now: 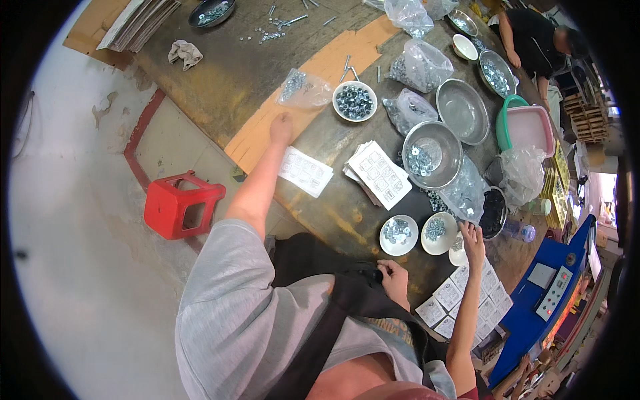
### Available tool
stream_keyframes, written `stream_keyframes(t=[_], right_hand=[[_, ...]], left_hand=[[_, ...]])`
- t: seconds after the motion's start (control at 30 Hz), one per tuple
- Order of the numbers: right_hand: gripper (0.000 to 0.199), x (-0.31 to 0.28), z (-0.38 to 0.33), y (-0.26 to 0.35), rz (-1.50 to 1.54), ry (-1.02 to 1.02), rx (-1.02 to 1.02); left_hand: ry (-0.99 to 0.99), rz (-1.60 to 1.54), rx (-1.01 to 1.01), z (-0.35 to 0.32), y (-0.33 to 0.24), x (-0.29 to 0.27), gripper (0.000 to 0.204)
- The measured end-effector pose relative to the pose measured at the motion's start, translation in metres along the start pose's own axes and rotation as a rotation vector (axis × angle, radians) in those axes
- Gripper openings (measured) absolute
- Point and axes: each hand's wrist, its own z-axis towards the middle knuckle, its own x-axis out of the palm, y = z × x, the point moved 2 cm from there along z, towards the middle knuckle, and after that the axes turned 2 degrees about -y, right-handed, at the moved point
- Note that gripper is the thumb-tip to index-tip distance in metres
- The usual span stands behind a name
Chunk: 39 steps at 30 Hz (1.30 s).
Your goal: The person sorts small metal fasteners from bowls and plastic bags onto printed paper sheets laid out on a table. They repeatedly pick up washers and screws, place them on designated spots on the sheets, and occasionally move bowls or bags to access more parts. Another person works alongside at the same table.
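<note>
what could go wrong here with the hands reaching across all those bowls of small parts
1. The right hand reaches between small white bowls of metal parts close to the table edge; a nudge could tip one off.
2. The left hand stretches far out toward a clear bag of hardware; the forearm passes over a printed sheet overhanging the edge and could sweep it off.
3. Loose screws lie scattered and could roll away.

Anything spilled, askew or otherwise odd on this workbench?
Yes. Loose bolts and nuts lie scattered on the bare bench top at the far end, outside the dark dish beside them. A crumpled rag lies nearby. More small hardware has spilled between the steel bowl and the white bowls.
</note>
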Motion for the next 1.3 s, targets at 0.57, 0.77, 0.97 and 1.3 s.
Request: stream_keyframes(t=[0.57, 0.77, 0.97, 1.3], right_hand=[[0.02, 0.129, 0.071, 0.065, 0.038, 0.244, 0.094], [0.021, 0.237, 0.103, 0.152, 0.165, 0.232, 0.04], [0.021, 0.277, 0.117, 0.187, 0.19, 0.185, 0.164], [0.011, 0.291, 0.183, 0.256, 0.29, -0.037, 0.027]], left_hand=[[-0.241, 0.659, -0.113, 0.221, -0.022, -0.072, 0.122], [-0.235, 0.536, 0.201, 0.409, -0.017, -0.059, 0.101], [0.099, 0.323, 0.788, 0.449, -0.056, 0.021, 0.067], [0.198, 0.303, 1.083, 0.372, -0.09, 0.057, 0.031]])
